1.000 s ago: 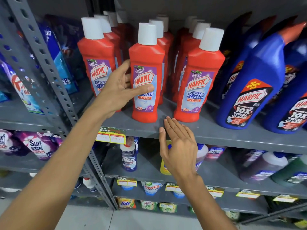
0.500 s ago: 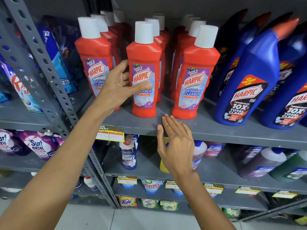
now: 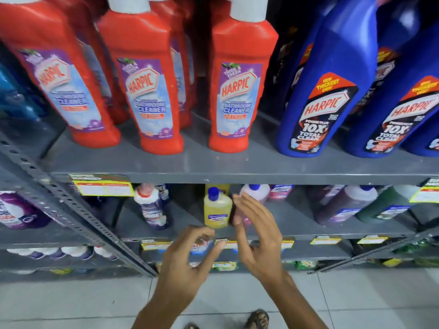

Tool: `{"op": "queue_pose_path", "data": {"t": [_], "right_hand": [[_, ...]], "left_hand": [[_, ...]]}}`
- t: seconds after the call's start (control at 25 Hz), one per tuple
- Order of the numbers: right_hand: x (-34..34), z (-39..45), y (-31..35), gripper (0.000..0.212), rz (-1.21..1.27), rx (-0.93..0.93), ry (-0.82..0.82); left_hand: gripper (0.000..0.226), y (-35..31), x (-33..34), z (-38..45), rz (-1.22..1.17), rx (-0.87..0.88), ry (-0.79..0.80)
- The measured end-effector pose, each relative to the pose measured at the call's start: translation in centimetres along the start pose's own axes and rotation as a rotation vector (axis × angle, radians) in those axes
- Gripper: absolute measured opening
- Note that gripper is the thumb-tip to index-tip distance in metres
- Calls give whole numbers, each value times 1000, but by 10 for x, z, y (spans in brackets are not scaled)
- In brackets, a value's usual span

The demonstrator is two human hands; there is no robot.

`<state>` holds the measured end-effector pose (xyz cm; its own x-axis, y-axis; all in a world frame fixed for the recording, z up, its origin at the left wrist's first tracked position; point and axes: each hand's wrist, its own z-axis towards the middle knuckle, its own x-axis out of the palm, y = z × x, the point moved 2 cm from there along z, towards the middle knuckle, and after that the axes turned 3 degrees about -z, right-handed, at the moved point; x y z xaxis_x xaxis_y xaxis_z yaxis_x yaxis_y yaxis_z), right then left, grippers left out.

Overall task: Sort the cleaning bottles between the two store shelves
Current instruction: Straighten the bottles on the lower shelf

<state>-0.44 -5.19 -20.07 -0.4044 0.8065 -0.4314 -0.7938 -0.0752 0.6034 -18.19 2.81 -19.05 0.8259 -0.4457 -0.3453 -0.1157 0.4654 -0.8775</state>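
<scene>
Grey painted steel forms the shelving unit, with a perforated upright post (image 3: 78, 217) running diagonally at the left. The upper shelf (image 3: 237, 165) carries three red plastic Harpic bathroom-cleaner bottles with white caps in the front row: left (image 3: 69, 91), middle (image 3: 147, 91), right (image 3: 237, 91), all upright, with more red bottles behind them. To their right stand large blue plastic Harpic toilet-cleaner bottles (image 3: 332, 91), tilted by the wide-angle view, a second one (image 3: 403, 110) just beside.

The lower shelf (image 3: 297, 231) holds dark purple (image 3: 342, 207) and dark green (image 3: 384, 205) bottles at the right, a white-and-blue Domex bottle with a red-ringed cap (image 3: 152, 207) at the left, and a small yellow plastic bottle with a blue cap (image 3: 217, 210) upright near the front edge, a pink bottle with a blue cap (image 3: 255, 192) just beside it, partly hidden.

The right hand (image 3: 259, 236) is open, fingers extended and loosely spread, palm facing left, just beside the yellow bottle; contact cannot be determined. The left hand (image 3: 187, 262) is below the yellow bottle, fingers curled toward the thumb in a narrow pinch, holding nothing.

Yellow price labels (image 3: 104, 187) are fixed to the shelf edges. A sandalled foot (image 3: 257, 317) stands on the pale tiled floor (image 3: 71, 302).
</scene>
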Motion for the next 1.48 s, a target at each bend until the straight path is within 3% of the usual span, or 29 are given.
{"op": "queue_pose_path", "data": {"t": [0.08, 0.16, 0.24, 0.36, 0.48, 0.6, 0.68, 0.84, 0.96, 1.12, 1.48], "right_hand": [[-20, -35, -43, 39, -86, 219, 82], [-40, -66, -86, 45, -169, 441, 179], [-57, -84, -124, 53, -243, 590, 250], [-73, -89, -174, 63, -334, 670, 359], [-82, -88, -218, 62, -441, 679, 452], [-89, -91, -252, 65, -524, 617, 520], [-90, -94, -270, 64, -554, 575, 566], [-86, -100, -288, 64, -568, 558, 634], [-86, -102, -289, 65, -567, 565, 640], [-85, -102, -290, 66, -573, 574, 666], [-84, -104, -292, 69, -596, 570, 720]], "left_hand": [[25, 26, 35, -7, -39, -198, 102], [32, 40, 70, 1, -61, -322, 91], [46, 45, 104, 15, -31, -361, 62], [85, 45, 153, 36, 77, -376, 85], [92, 45, 188, 46, -87, -451, -51], [70, 52, 208, 55, -159, -456, -229], [57, 60, 212, 58, -99, -441, -252], [39, 68, 211, 57, 51, -395, -111], [33, 74, 216, 68, -65, -357, 34], [46, 81, 224, 79, -169, -350, 150], [75, 89, 234, 88, -275, -472, 236]]}}
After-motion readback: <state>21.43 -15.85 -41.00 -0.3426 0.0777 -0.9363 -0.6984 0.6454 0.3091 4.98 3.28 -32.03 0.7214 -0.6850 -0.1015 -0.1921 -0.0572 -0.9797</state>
